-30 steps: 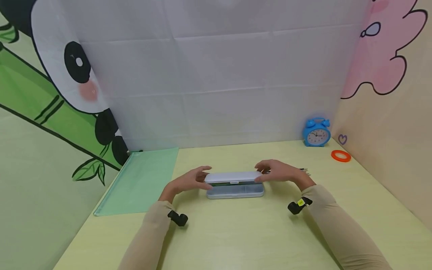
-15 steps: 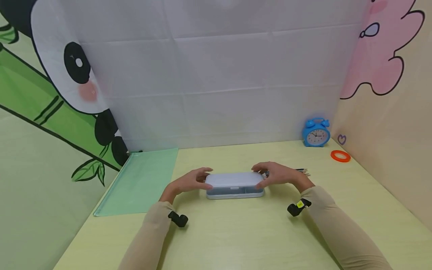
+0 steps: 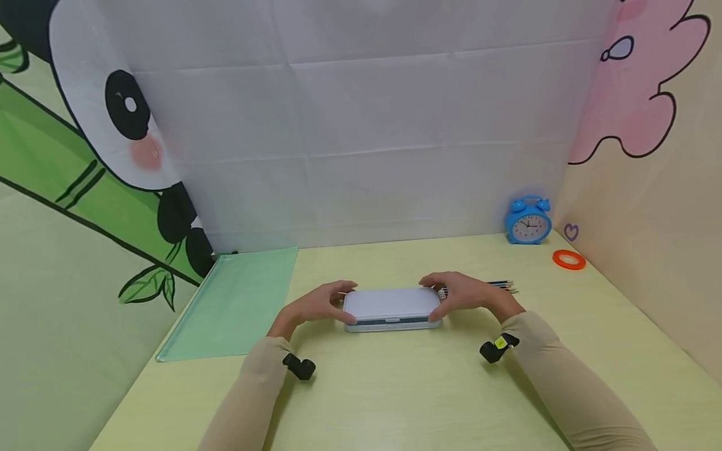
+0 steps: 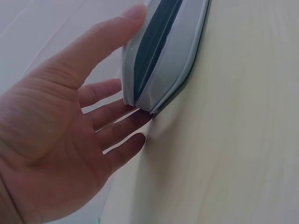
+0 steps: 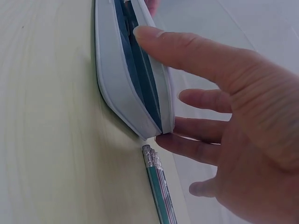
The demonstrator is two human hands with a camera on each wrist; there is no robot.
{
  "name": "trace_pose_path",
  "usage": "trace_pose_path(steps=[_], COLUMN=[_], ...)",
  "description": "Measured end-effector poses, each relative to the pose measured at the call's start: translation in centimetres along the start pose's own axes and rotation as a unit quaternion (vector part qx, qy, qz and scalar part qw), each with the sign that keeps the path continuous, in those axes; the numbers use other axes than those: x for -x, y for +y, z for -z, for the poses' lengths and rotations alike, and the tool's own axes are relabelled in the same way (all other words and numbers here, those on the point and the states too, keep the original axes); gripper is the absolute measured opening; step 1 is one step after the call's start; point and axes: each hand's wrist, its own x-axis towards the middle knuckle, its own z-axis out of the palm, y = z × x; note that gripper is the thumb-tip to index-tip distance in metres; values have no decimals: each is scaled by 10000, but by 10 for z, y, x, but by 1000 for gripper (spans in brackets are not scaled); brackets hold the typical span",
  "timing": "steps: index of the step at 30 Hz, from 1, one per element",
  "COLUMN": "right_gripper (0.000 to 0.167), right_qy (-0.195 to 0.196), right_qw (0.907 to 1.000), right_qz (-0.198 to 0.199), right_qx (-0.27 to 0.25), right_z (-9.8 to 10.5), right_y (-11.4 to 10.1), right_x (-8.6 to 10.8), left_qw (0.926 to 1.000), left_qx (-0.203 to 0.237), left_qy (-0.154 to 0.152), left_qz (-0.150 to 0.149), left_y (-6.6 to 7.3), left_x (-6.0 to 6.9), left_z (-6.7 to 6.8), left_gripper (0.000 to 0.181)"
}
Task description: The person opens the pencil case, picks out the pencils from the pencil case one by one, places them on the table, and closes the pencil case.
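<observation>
A pale grey pencil case (image 3: 391,303) lies on the table, its hinged lid lowered, with a narrow dark gap along the front. My left hand (image 3: 319,302) holds the left end; in the left wrist view the thumb lies on the lid's edge and fingers touch the hinge corner of the case (image 4: 174,60). At the other end, my right hand (image 3: 464,292) grips likewise, its thumb on the lid's front edge and fingers behind. Several pencils (image 5: 158,179) with erasers lie just beyond the case's right end, partly hidden by the right hand in the head view.
A translucent green mat (image 3: 237,307) covers the table's left side. Toward the back right stand a blue alarm clock (image 3: 528,222) and an orange ring (image 3: 568,259). A white cloth (image 3: 361,125) hangs behind the table (image 3: 383,388).
The lid has swung down toward me, narrowing the gap from wide to a thin slit. Both thumbs have lowered with it. The case's base has stayed in place.
</observation>
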Motion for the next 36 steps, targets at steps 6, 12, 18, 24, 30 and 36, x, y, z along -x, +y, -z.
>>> trace_pose_path(steps=[6,12,18,24,30,36], right_gripper=[84,83,90,94,94,89], right_qy=[-19,-35,-76,-50,-49,-49], right_qw=[9995,9993,9991,9992,9990,9991], right_qz=[-97,-108,-137,-68,-70,-38], right_qx=[294,344,398,400,432,416], right_z=[-2,-4,-5,-5,-8,-11], right_y=[-2,-3,-2,-5,-5,-1], right_x=[0,1,1,-1,-1,0], left_qw=[9994,9982,9980,9960,9936,9938], left_qx=[-332,-582,-586,-834,-1042,-999], left_qy=[20,64,5,43,41,-17], left_qz=[53,126,237,321,440,495], left_y=[4,8,12,16,17,14], left_x=[-1,0,0,-1,1,7], left_z=[-2,-5,-9,-9,-10,-9], left_gripper=[93,91,90,92,94,96])
